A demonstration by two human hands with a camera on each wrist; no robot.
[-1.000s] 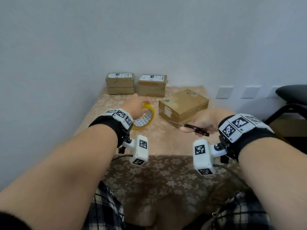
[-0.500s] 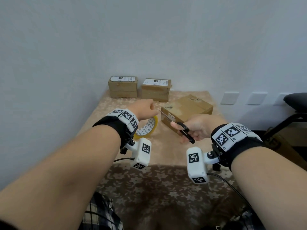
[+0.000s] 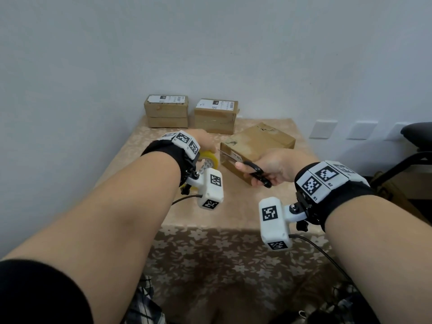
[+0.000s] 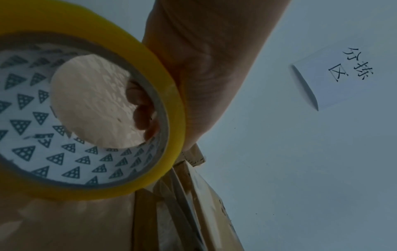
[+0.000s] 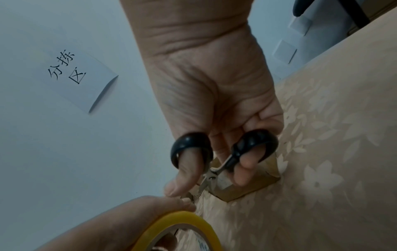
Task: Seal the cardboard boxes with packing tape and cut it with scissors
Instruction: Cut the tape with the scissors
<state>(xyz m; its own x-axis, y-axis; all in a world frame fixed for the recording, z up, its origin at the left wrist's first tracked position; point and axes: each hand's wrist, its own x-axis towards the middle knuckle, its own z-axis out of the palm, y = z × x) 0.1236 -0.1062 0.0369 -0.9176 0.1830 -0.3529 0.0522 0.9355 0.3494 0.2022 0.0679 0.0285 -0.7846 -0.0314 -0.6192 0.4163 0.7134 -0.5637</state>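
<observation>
Both forearms reach forward over the table, wrists level and close together. The left hand [image 3: 205, 142] holds the yellow tape roll [image 3: 209, 160] upright on its edge, with fingers [image 4: 141, 108] hooked through the core and the rest of the hand wrapped over the outer rim. The right hand [image 3: 273, 164] has its thumb through 1 black loop of the scissors [image 3: 254, 171] and a finger through the other, so the grip is closed on the handles; the loops stand slightly apart and the blades [image 3: 228, 155] point from that grip toward the left hand's fingertips, ending just beside them. Whether the blades are around a strip of tape cannot be told, as no strip is clear in any view.

Just beyond the scissor grip, touching distance past the blades, lies the nearest cardboard box [image 3: 257, 146], turned at an angle. Farther out from both grips, against the wall, stand 2 stacked boxes [image 3: 166, 111] ahead of the left hand and 1 labelled box [image 3: 216, 115] just beside that stack.

The table [image 3: 233, 206] wears a beige floral cloth that hangs over the near edge. The wall [image 3: 210, 43] is plain pale grey-white; a paper sign [image 5: 73, 76] with handwritten characters is fixed on it, and 3 white wall plates [image 3: 322, 129] sit to the right of the right hand, near a dark chair [image 3: 416, 136]
</observation>
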